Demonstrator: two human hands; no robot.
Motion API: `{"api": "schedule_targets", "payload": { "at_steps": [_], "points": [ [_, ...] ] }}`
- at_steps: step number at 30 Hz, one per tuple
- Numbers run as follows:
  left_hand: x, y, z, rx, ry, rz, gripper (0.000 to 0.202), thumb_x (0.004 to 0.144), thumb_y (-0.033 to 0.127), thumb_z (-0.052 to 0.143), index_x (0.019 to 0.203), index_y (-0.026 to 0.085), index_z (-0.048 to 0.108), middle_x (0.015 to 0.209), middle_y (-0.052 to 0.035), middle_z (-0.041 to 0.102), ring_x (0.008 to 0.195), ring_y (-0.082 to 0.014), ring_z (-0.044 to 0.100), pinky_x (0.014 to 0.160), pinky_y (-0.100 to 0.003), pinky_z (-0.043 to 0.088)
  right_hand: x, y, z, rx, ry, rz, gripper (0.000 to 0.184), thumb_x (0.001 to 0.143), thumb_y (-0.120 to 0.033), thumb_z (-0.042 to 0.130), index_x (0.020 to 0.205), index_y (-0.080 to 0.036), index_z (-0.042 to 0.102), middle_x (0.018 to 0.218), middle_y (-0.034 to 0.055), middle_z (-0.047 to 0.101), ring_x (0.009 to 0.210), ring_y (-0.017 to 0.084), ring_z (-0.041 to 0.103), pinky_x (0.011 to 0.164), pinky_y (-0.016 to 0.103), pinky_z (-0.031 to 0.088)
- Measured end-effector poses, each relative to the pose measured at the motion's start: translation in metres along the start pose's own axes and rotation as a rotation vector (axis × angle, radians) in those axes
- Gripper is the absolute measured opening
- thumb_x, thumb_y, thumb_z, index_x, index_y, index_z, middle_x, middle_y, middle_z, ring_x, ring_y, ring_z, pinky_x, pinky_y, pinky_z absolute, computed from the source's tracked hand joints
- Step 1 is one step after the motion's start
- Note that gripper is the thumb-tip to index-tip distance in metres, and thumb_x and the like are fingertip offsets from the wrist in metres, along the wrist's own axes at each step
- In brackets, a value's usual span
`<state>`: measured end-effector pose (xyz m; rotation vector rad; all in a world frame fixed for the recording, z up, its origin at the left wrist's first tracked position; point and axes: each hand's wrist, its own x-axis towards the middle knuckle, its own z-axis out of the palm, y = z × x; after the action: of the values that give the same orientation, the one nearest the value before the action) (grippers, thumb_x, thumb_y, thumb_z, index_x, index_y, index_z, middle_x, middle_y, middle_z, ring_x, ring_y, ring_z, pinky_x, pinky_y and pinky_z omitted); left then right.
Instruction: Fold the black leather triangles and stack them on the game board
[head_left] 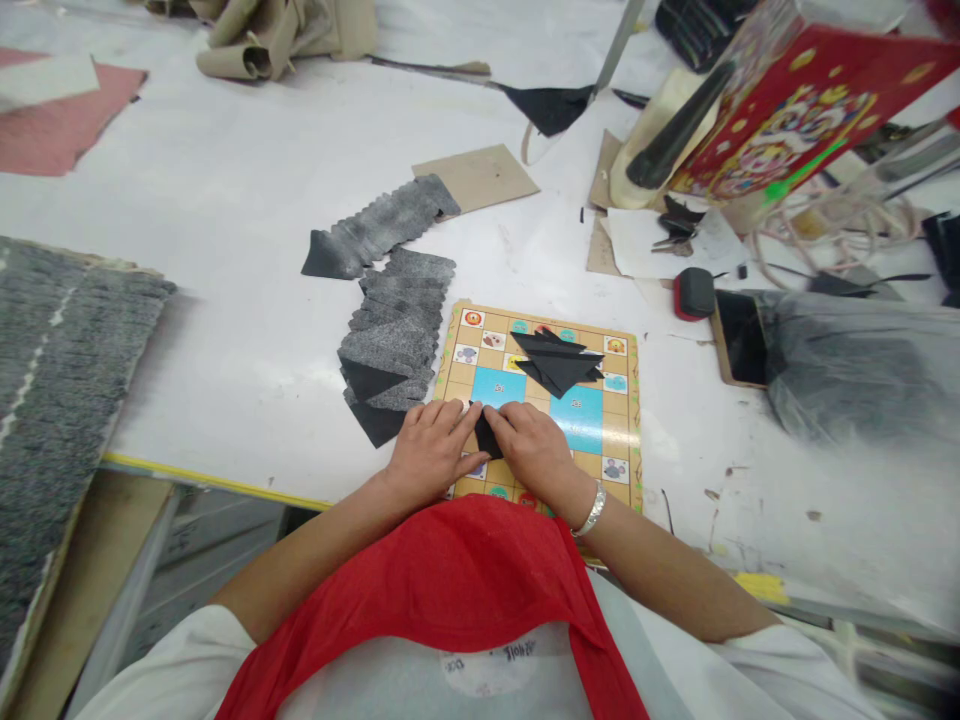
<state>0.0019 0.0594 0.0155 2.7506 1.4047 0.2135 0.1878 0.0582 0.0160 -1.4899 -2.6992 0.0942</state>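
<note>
My left hand (433, 442) and my right hand (538, 447) meet over a printed game board (586, 418) with small animal pictures. Between them lies a small black piece of sheet material (487, 437), partly hidden, which the fingers and thumbs of both hands grip at its edges. Farther up the board rests a loose pile of black triangular pieces (559, 365). Just beyond my left hand, a long overlapping row of grey-black pieces (397, 320) runs away across the table, with a second row (382, 232) behind it.
A brown card (484, 180) touches the far row. To the right are a phone (739, 338), a clear plastic bag (832, 375), a small red-and-black case (694, 294), a glue bottle (652, 145) and a red box (810, 110). A grey textured sheet (67, 370) lies left.
</note>
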Motion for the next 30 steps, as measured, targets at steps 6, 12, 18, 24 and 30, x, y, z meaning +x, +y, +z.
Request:
{"api": "schedule_targets", "payload": {
  "at_steps": [6, 12, 18, 24, 30],
  "points": [
    [0.001, 0.001, -0.003, 0.031, -0.026, -0.005, 0.059, 0.088, 0.058, 0.04, 0.132, 0.018, 0.047, 0.118, -0.0111, 0.057, 0.106, -0.0269, 0.048, 0.085, -0.039, 0.035, 0.0, 0.001, 0.003, 0.002, 0.039, -0.009, 0.03, 0.092, -0.017, 0.046, 0.12, -0.01, 0.057, 0.093, 0.0107, 0.058, 0.081, 0.021, 0.047, 0.069, 0.032, 0.037],
    [0.004, 0.002, -0.006, 0.029, -0.061, -0.01, 0.06, 0.087, 0.058, 0.043, 0.132, 0.018, 0.046, 0.12, -0.0111, 0.056, 0.107, -0.027, 0.047, 0.085, -0.039, 0.035, 0.002, 0.001, 0.002, 0.008, 0.022, 0.009, 0.028, 0.092, -0.018, 0.047, 0.116, -0.012, 0.059, 0.093, 0.0104, 0.059, 0.081, 0.021, 0.047, 0.069, 0.031, 0.037],
    [0.013, 0.001, -0.015, 0.019, -0.098, -0.064, 0.062, 0.081, 0.062, 0.052, 0.126, 0.02, 0.051, 0.116, -0.0098, 0.058, 0.103, -0.0272, 0.05, 0.079, -0.039, 0.039, 0.001, 0.002, 0.001, 0.025, 0.016, 0.031, 0.029, 0.093, -0.02, 0.047, 0.119, -0.013, 0.057, 0.092, 0.009, 0.058, 0.081, 0.02, 0.047, 0.069, 0.03, 0.037],
    [0.01, 0.0, -0.009, -0.001, 0.089, -0.05, 0.057, 0.088, 0.052, 0.047, 0.127, 0.01, 0.05, 0.126, -0.0149, 0.055, 0.113, -0.0264, 0.049, 0.091, -0.038, 0.038, 0.002, 0.003, 0.007, 0.041, 0.093, 0.019, 0.027, 0.093, -0.02, 0.045, 0.116, -0.015, 0.059, 0.089, 0.0083, 0.057, 0.078, 0.019, 0.046, 0.067, 0.029, 0.036],
    [0.005, 0.009, 0.007, 0.0, 0.136, 0.075, 0.046, 0.09, 0.04, 0.049, 0.123, 0.009, 0.053, 0.12, -0.013, 0.062, 0.112, -0.0242, 0.052, 0.095, -0.036, 0.036, -0.008, 0.009, 0.011, 0.105, 0.204, -0.017, 0.027, 0.094, -0.02, 0.044, 0.114, -0.013, 0.059, 0.089, 0.0086, 0.059, 0.081, 0.019, 0.047, 0.072, 0.029, 0.039]
  ]
}}
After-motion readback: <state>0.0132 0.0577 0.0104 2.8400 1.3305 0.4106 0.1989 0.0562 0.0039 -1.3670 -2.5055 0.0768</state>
